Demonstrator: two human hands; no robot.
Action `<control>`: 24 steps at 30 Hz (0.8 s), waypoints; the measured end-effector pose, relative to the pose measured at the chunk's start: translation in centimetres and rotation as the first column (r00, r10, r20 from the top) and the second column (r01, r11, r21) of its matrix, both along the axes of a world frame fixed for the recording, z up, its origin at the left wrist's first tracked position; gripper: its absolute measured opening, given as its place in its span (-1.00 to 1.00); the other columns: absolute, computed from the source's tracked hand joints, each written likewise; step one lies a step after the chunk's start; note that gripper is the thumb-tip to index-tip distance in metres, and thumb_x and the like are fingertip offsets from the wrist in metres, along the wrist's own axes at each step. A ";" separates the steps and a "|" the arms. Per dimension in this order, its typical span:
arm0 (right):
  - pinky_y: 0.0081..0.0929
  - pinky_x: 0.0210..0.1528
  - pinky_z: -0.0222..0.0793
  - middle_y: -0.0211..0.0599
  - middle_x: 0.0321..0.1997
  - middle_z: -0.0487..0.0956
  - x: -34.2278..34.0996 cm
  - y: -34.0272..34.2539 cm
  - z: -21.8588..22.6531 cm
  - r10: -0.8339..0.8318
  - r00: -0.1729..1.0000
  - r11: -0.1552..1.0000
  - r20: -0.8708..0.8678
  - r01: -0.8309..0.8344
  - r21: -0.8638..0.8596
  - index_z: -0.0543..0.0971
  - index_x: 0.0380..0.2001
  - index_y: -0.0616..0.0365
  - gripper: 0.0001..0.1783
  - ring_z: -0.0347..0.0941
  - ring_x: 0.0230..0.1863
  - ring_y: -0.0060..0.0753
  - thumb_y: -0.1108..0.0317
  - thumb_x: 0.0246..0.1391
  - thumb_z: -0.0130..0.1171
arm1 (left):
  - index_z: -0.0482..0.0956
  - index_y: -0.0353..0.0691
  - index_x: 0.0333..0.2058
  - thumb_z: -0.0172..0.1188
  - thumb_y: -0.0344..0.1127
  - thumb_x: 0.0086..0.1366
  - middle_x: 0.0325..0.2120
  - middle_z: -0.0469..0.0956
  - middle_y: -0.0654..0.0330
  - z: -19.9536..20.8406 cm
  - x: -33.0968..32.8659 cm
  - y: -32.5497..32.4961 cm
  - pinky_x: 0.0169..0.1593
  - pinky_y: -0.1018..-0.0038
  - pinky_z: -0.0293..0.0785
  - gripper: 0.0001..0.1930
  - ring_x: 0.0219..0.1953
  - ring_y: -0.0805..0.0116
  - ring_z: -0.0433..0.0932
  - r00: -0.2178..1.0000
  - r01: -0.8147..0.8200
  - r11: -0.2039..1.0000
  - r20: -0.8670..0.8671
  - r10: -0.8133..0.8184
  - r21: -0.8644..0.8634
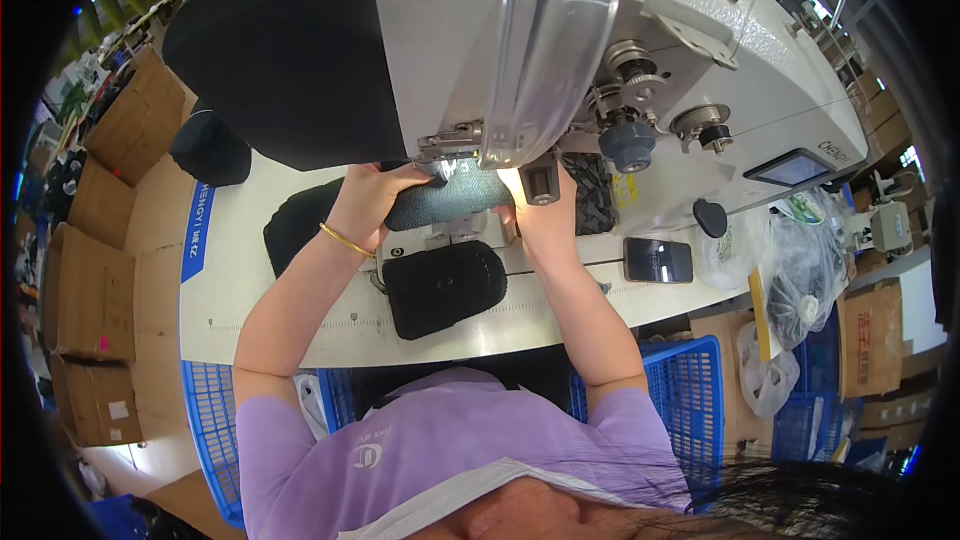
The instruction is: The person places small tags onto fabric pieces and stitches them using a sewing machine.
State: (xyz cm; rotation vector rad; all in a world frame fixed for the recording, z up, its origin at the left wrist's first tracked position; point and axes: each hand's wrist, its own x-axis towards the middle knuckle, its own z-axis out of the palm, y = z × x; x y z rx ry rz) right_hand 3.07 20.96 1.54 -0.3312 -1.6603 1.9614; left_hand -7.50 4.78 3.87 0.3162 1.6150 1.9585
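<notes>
A dark grey-green piece of woven fabric [447, 202], curved at its left end, lies under the needle area of a white sewing machine [440, 50]. My left hand [368, 202] grips its left end, thumb stretched along the top edge toward the presser foot; the other fingers are mostly hidden. At the right end, my right hand [545, 218] holds the fabric, partly covered by a dark machine part. The machine's lamp lights the spot between both hands. Just in front of the fabric sits a black padded piece [445, 290] with a rounded right end.
Another black piece [300, 225] lies left of my left forearm. A phone [658, 261] rests at the right, near a tray of dark scraps [588, 195] and plastic bags [795, 280]. Blue baskets [685, 400] stand below the table edge; cardboard boxes [95, 290] are stacked left.
</notes>
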 end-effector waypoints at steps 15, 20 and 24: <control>-0.63 -0.68 0.23 -0.45 -0.58 0.43 0.4 0.1 0.5 -0.008 0.999 1.000 0.045 0.008 -0.010 0.45 -0.33 0.22 -0.95 0.33 -0.67 -0.67 0.51 0.14 -0.01 | 0.52 -0.40 -0.34 0.11 -0.48 0.17 -0.37 0.55 0.16 -0.1 1.0 -1.1 -0.20 0.55 0.48 -0.89 -0.31 0.44 0.55 0.993 -0.001 0.991 0.120 -0.015 0.132; -0.64 -0.68 0.25 -0.44 -0.55 0.44 0.5 -0.1 0.8 -0.010 0.998 1.000 0.059 0.009 0.024 0.45 -0.32 0.23 -0.93 0.33 -0.66 -0.66 0.53 0.11 -0.01 | 0.45 -0.41 -0.26 0.13 -0.54 0.12 -0.31 0.54 0.10 -0.5 0.8 -0.6 -0.23 0.49 0.56 -0.82 -0.32 0.39 0.58 0.998 0.055 0.998 0.035 -0.057 0.041; -0.71 -0.68 0.27 -0.45 -0.49 0.47 3.5 -1.4 1.7 0.016 0.982 0.998 0.188 -0.026 0.050 0.47 -0.21 0.23 -0.83 0.37 -0.61 -0.71 0.48 0.09 0.07 | 0.49 -0.34 -0.11 0.23 -0.52 0.11 -0.24 0.56 0.13 -0.9 3.2 -2.4 -0.12 0.44 0.53 -0.67 -0.23 0.40 0.56 0.981 0.172 0.967 0.052 -0.185 0.189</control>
